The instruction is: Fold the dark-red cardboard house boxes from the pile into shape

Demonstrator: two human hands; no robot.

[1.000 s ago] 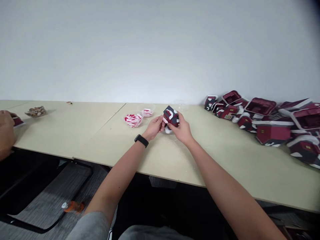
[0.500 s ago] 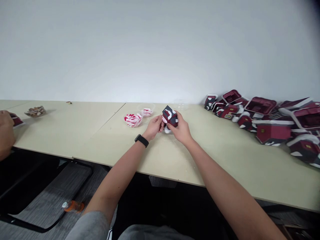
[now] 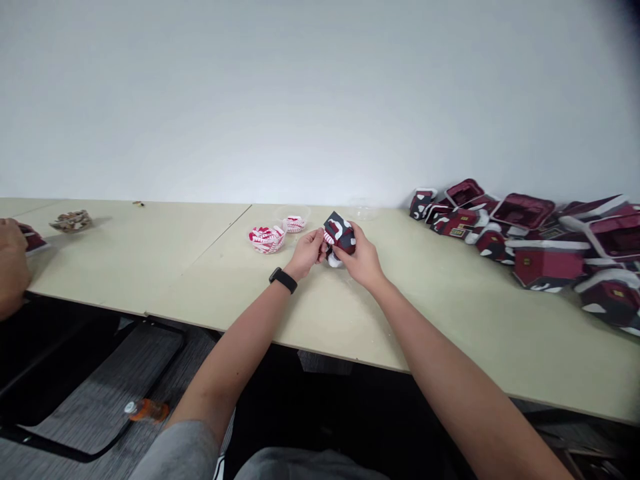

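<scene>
My right hand [image 3: 363, 257] is wrapped round a small dark red and dark grey toy house [image 3: 342, 227] with white trim, tilted above the table. Against its left side, my left hand [image 3: 309, 253] pinches a small red-and-white striped piece [image 3: 329, 237]; its fingertips partly hide the piece. A black watch [image 3: 283, 280] is on the left wrist. Left of the hands stands a clear bowl of red-and-white striped pieces [image 3: 267, 239], with a second clear bowl of such pieces [image 3: 294, 223] just behind it.
At the right lies a pile of similar red houses [image 3: 547, 263], some showing hollow undersides. A faint clear lid or dish [image 3: 362, 209] is near the wall. Far left, another person's hand [image 3: 13, 267] is beside a bowl of brownish pieces [image 3: 71, 221]. An orange bottle [image 3: 147, 410] is below table level.
Both hands stay nearly in place. The house has tilted very slightly, with the striped piece still at its left side.
</scene>
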